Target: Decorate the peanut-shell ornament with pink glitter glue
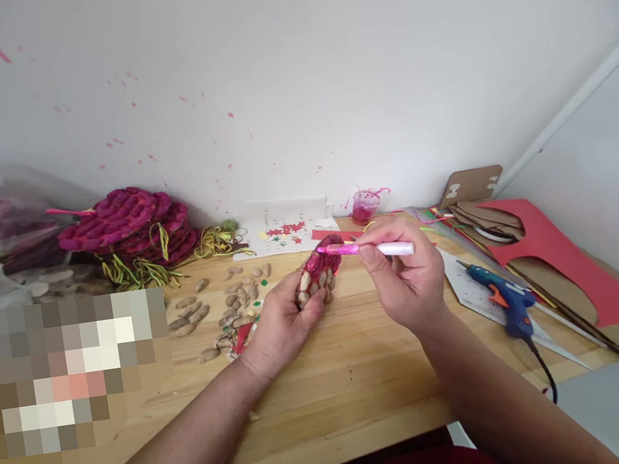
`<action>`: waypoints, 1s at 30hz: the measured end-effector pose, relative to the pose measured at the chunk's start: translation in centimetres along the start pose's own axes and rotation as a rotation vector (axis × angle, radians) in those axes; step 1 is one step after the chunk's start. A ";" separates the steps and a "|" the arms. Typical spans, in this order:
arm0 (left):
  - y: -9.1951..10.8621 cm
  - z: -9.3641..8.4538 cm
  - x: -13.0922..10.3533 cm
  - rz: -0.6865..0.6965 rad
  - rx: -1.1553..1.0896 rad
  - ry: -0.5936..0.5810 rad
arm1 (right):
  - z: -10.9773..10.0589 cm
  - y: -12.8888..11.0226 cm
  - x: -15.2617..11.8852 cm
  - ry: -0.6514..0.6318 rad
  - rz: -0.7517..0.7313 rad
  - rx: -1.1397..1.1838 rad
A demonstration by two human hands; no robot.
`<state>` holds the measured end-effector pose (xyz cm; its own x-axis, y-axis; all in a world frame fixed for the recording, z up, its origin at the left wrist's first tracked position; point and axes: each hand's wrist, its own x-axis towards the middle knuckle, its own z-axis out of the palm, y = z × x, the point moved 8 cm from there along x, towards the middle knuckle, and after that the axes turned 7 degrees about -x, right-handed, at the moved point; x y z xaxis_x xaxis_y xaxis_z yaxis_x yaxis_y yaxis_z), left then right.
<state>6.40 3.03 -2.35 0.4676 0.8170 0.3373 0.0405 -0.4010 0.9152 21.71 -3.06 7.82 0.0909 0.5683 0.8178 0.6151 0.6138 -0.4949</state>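
Observation:
My left hand [284, 316] is closed round the edge of a peanut craft piece [317, 283], raised a little over the table and tilted. Part of its peanuts are painted magenta, while those nearer my fingers are still bare tan shell. In my right hand [405, 276] a paintbrush [395, 248] with a white handle is gripped between thumb and fingers. Its pink-coated tip touches the painted upper part of the piece. Loose peanuts [243, 295] lie on the wood left of the piece. My left fingers hide some of the piece's underside.
A stack of magenta peanut discs [129, 219] with yellow-green yarn [142, 273] stands at back left. A cup of pink paint [364, 207] is by the wall. A blue glue gun [503, 297] and red card [565, 250] lie right. White paper [279, 225] holds small stars.

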 end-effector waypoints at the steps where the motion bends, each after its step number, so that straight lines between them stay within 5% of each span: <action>1: -0.1 0.0 0.0 0.000 0.003 -0.002 | 0.1 0.0 0.0 -0.009 -0.002 0.010; 30: -0.5 0.1 -0.1 -0.036 -0.023 -0.013 | 0.1 -0.5 0.1 -0.025 -0.049 -0.051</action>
<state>6.46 3.13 -2.89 0.4777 0.8254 0.3010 0.0372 -0.3613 0.9317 21.32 -3.20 8.14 0.0406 0.5517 0.8330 0.6573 0.6132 -0.4382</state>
